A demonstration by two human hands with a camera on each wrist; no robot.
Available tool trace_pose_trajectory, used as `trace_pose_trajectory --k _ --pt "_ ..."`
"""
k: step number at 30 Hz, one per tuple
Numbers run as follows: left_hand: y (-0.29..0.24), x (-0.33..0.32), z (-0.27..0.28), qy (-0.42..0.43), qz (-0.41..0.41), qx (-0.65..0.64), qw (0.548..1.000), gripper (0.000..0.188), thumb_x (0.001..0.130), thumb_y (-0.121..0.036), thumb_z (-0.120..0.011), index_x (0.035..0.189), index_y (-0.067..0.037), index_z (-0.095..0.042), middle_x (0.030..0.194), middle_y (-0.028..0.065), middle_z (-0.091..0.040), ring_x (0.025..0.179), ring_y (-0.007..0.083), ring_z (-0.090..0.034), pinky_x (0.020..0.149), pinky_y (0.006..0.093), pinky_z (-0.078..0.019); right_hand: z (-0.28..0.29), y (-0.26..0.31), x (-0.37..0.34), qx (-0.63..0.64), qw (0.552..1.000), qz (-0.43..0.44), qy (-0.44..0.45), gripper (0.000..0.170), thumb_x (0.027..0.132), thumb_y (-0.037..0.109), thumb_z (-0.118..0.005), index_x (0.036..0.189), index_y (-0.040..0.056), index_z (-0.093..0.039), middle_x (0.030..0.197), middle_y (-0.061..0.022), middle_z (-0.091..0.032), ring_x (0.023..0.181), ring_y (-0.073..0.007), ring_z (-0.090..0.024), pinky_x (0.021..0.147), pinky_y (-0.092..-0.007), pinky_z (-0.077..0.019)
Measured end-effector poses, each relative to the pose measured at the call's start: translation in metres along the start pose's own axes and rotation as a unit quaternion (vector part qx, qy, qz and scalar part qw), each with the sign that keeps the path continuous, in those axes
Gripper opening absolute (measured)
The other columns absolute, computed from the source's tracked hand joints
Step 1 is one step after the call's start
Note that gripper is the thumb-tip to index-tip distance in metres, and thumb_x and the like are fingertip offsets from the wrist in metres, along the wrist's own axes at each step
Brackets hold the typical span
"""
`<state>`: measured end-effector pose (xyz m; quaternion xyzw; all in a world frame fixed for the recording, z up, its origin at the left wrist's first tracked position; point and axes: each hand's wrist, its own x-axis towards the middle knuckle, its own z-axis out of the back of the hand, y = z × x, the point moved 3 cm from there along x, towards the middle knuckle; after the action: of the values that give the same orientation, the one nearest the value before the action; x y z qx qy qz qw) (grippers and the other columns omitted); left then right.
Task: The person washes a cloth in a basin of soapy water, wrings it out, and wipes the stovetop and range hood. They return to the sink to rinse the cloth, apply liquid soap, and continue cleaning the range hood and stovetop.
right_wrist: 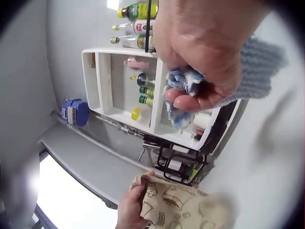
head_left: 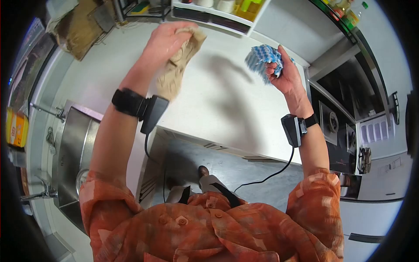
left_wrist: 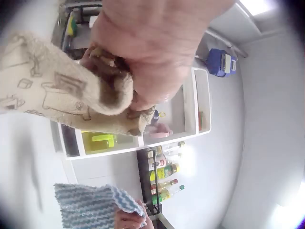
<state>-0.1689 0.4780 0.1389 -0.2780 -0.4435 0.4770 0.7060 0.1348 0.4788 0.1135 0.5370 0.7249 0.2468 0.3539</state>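
Observation:
Over the left part of the white counter (head_left: 209,96), my left hand (head_left: 166,43) grips a beige cloth (head_left: 176,72) by its upper end. The cloth hangs down toward my wrist and carries brown line drawings, plain in the left wrist view. To the right, my right hand (head_left: 286,75) clutches a blue-and-white striped cloth (head_left: 265,54), bunched in curled fingers. In the right wrist view part of that striped cloth (right_wrist: 259,71) trails out behind the fist. Both hands are raised above the counter, well apart from each other.
A steel sink (head_left: 78,153) with taps lies to the left. White shelving (head_left: 214,17) stands at the counter's back, and bottles (head_left: 353,17) line a rack at upper right. A black gas hob (head_left: 334,122) is on the right. Cables hang from both wrist cameras.

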Motion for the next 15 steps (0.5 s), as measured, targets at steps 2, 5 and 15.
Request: trace_pose_trajectory --k 2,5,15 --pt "-0.016 0.014 -0.022 -0.01 -0.005 0.029 0.999 0.028 0.079 -0.016 -0.055 0.106 -0.011 -0.061 0.089 0.0056 -0.064 0.079 0.0138 -0.06 0.073 0.0259 -0.047 0.02 0.007 -0.014 -0.01 1.0 -0.004 -0.024 0.021 0.087 0.029 -0.055 0.093 0.0104 -0.047 0.073 -0.0054 -0.054 0.051 -0.0115 -0.047 0.043 -0.0236 -0.0407" --pt "-0.019 0.009 -0.054 -0.014 -0.062 0.17 0.983 0.032 0.078 -0.034 -0.059 0.107 -0.019 -0.061 0.089 0.0076 -0.064 0.079 0.0224 -0.061 0.07 0.0313 -0.0483 0.065 -0.008 -0.04 -0.025 0.996 -0.048 -0.066 0.026 0.085 0.032 -0.057 0.092 0.008 -0.05 0.07 -0.0057 -0.056 0.05 -0.0122 -0.051 0.04 -0.0226 -0.0428" --pt "0.033 -0.147 -0.12 0.261 -0.133 0.305 0.906 0.046 0.065 -0.039 -0.069 0.103 -0.015 -0.061 0.09 0.0083 -0.053 0.086 0.0256 -0.053 0.075 0.0376 -0.0431 0.147 -0.097 -0.202 -0.089 0.921 -0.376 -0.039 0.049 0.087 0.033 -0.051 0.113 -0.0079 -0.041 0.093 -0.0202 -0.061 0.078 -0.0256 -0.065 0.055 -0.0287 -0.056"
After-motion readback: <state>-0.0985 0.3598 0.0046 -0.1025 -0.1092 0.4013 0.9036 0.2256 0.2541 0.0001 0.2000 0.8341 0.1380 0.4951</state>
